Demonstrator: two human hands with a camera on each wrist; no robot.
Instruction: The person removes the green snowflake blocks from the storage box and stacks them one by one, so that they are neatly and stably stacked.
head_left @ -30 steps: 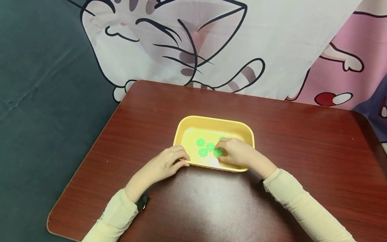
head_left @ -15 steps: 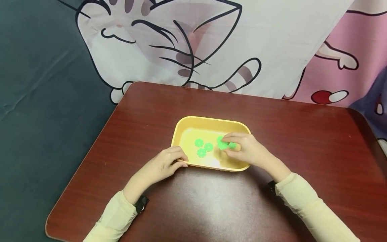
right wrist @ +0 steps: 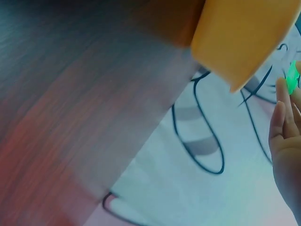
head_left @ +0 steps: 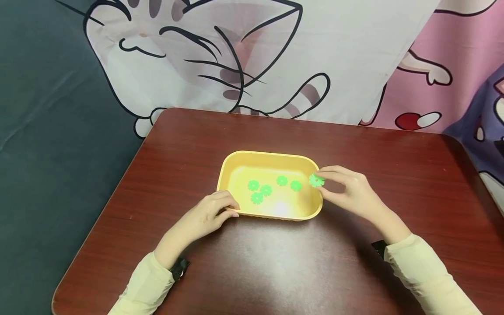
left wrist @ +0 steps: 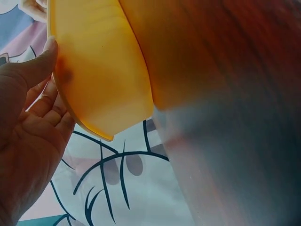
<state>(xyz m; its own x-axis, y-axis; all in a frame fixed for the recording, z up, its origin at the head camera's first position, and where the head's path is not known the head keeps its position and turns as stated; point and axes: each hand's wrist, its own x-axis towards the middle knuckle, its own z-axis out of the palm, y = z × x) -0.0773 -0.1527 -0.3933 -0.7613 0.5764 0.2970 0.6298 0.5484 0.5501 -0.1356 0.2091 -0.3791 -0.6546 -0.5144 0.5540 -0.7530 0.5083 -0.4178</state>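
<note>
A yellow rectangular bin (head_left: pixel 271 157) with rounded corners stands on the table, several green flower-shaped discs (head_left: pixel 266 190) lying flat on its floor. At the bin's near left corner my left hand (head_left: pixel 204 216) grips the rim, thumb outside and fingers over the edge. The left wrist view shows the same left hand (left wrist: pixel 37 122) against the bin's side wall (left wrist: pixel 101 61). Over the bin's right rim, my right hand (head_left: pixel 350 190) pinches one green notched disc (head_left: pixel 316 180) between thumb and fingertips. In the right wrist view this disc (right wrist: pixel 292 77) shows at the fingertips, beside the bin (right wrist: pixel 244 37).
The dark red-brown wooden table (head_left: pixel 393 175) reaches out on all sides of the bin. Behind its far edge hangs a white cloth (head_left: pixel 354 52) printed with a cartoon cat, with pink cloth at the right. Dark green fabric (head_left: pixel 43 131) lies off to the left.
My right hand has lifted a green disc from the bin's floor and carried it right to the rim. The left hand has kept its hold on the near left corner.
</note>
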